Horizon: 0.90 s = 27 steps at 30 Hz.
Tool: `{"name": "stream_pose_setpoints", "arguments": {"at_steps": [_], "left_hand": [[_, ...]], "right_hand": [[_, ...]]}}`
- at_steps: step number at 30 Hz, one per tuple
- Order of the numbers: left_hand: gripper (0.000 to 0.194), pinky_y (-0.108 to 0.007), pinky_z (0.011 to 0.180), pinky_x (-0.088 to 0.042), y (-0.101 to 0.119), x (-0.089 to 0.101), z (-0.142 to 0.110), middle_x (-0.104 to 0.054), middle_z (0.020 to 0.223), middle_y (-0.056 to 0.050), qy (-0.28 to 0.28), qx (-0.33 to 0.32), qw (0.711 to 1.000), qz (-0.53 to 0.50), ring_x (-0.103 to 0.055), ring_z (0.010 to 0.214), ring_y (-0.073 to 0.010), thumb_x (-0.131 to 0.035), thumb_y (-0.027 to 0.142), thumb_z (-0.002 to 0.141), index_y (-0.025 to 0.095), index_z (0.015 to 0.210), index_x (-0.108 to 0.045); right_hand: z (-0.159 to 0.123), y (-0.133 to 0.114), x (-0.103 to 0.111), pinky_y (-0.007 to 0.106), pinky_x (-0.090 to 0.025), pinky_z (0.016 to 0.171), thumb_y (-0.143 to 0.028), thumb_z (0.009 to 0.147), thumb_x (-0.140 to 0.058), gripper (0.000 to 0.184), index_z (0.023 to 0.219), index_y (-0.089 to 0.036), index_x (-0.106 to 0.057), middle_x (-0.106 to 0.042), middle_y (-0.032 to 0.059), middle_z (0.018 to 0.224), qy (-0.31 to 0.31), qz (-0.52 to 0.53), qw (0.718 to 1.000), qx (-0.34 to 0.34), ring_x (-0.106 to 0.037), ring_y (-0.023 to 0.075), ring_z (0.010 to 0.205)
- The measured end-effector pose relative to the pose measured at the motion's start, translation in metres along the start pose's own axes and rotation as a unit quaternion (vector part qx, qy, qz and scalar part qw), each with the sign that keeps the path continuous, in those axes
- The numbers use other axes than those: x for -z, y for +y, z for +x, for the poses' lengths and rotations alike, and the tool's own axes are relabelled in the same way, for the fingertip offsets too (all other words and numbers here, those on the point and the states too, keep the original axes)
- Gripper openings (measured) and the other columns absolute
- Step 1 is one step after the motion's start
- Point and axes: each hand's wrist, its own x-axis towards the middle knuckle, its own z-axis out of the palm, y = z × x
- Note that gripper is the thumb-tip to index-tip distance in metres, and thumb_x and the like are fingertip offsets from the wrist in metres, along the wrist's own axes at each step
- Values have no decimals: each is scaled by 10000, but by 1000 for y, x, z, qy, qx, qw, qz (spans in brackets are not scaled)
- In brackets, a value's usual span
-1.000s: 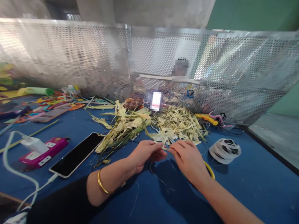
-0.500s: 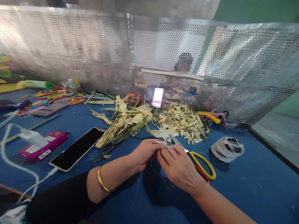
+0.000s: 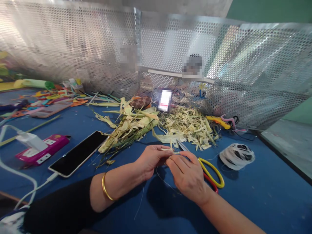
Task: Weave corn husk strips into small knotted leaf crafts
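Note:
My left hand (image 3: 151, 160) pinches a small piece of pale husk strips (image 3: 171, 150) between thumb and fingers. My right hand (image 3: 186, 172) meets it from the right, its fingers closed at the same piece; the tips are partly hidden. A fine thread (image 3: 163, 180) hangs below the hands over the blue table. Scissors with one yellow and one red handle (image 3: 215, 169) lie under and beside my right hand, blades pointing away. Beyond the hands are a heap of shredded husk (image 3: 188, 125) and a bundle of long dry husks (image 3: 129, 130).
A spool of white thread (image 3: 236, 156) sits at right. At left are a black phone (image 3: 78, 154) on a cable and a magenta power strip (image 3: 44, 149). A perforated screen (image 3: 97, 48) closes the back, with a lit phone (image 3: 165, 100) before it and people behind.
My right hand has moved down and left, closer to my left hand, uncovering the scissors. In the last half second the hands have hardly moved; the view has tilted slightly.

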Motion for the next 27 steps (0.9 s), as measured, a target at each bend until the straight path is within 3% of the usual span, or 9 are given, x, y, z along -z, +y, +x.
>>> {"name": "stream_pose_setpoints", "arguments": {"at_steps": [3,9,12,15,17,19,23,27], "left_hand": [[260,-198,536,-407,-2,-1,-1,-623,587,-19,7,-7,1000,-2,-541,519,-87,-808,200,491,100,689,-672],[240,-222,565,-425,-9,3,2,-640,603,-29,-1,-15,1000,-2,-565,543,-108,-799,174,494,107,688,-674],[251,-224,573,-436,-8,4,3,-654,630,-40,-10,-9,1000,-3,-578,557,-114,-799,176,511,106,720,-679],[228,-207,585,-451,-2,2,2,-668,667,-47,6,-18,1000,-17,-582,570,-101,-778,164,565,107,765,-683],[184,-210,609,-472,4,1,0,-671,676,-46,11,-23,999,-30,-591,585,-104,-742,149,615,115,785,-680],[131,-230,633,-491,9,0,-1,-673,684,-53,6,-22,999,-26,-603,606,-119,-705,173,664,119,780,-676],[164,-247,600,-491,12,0,-1,-652,658,-52,11,-14,1000,25,-575,562,-120,-666,279,719,115,724,-666],[198,-225,577,-466,9,3,0,-618,614,-11,11,-18,998,51,-548,541,-95,-730,284,654,127,757,-666]], "right_hand": [[0,-1,0,308,-374,848,-67,901,-355,253,851,-146,-590,-651,42,756,7,18,1000,15,-568,140,730],[-2,-2,-3,349,-378,857,-68,902,-303,314,898,-105,-614,-645,76,781,-13,-21,994,106,-585,185,764],[-1,-3,-1,355,-377,866,-72,908,-291,323,919,-106,-613,-638,70,763,-23,-14,994,102,-584,183,742],[0,2,4,339,-376,899,-89,919,-318,295,1060,-107,-577,-657,84,890,-8,32,999,43,-593,178,865],[-1,10,6,354,-380,907,-130,915,-389,265,1132,-116,-541,-644,119,1018,27,30,998,-46,-569,203,996],[-2,19,5,379,-406,859,-218,907,-456,230,1102,-142,-552,-642,131,1025,37,23,988,-150,-568,237,1003],[-4,32,0,305,-443,680,-338,903,-476,194,842,-204,-603,-663,34,776,-84,155,946,-273,-609,189,744],[-3,30,-2,243,-413,577,-313,887,-501,219,709,-205,-570,-610,-12,669,-133,262,905,-308,-561,146,634]]}}
